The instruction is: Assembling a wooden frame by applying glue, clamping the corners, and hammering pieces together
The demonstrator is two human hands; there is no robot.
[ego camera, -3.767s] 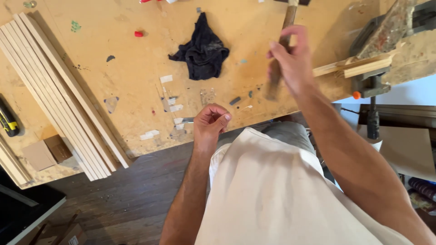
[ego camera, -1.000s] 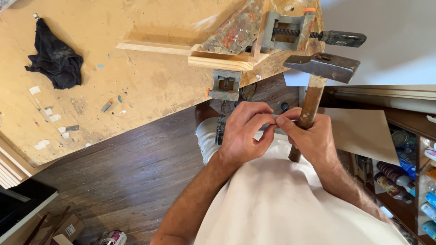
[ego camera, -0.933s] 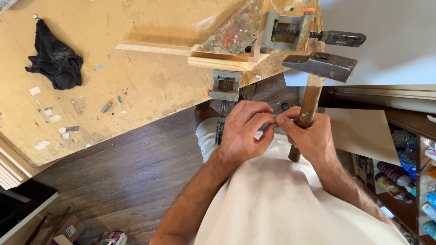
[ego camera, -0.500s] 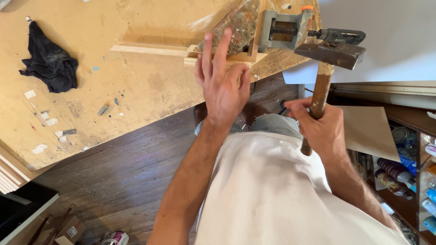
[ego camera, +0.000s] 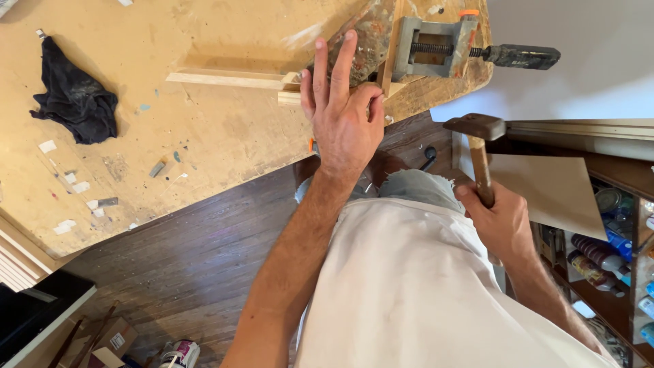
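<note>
wooden hammer (ego camera: 479,151) looks head-heavy, so the right hand (ego camera: 501,221) fists its handle; left hand (ego camera: 343,116) lies spread flat on clamped strips (ego camera: 231,80) on the worktop (ego camera: 225,146).

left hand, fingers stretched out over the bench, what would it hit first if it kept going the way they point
Probably the paint-smeared wooden piece under the fingertips of the left hand, just left of the grey metal clamp. They may already touch it; height above the plywood workbench is unclear.
</note>
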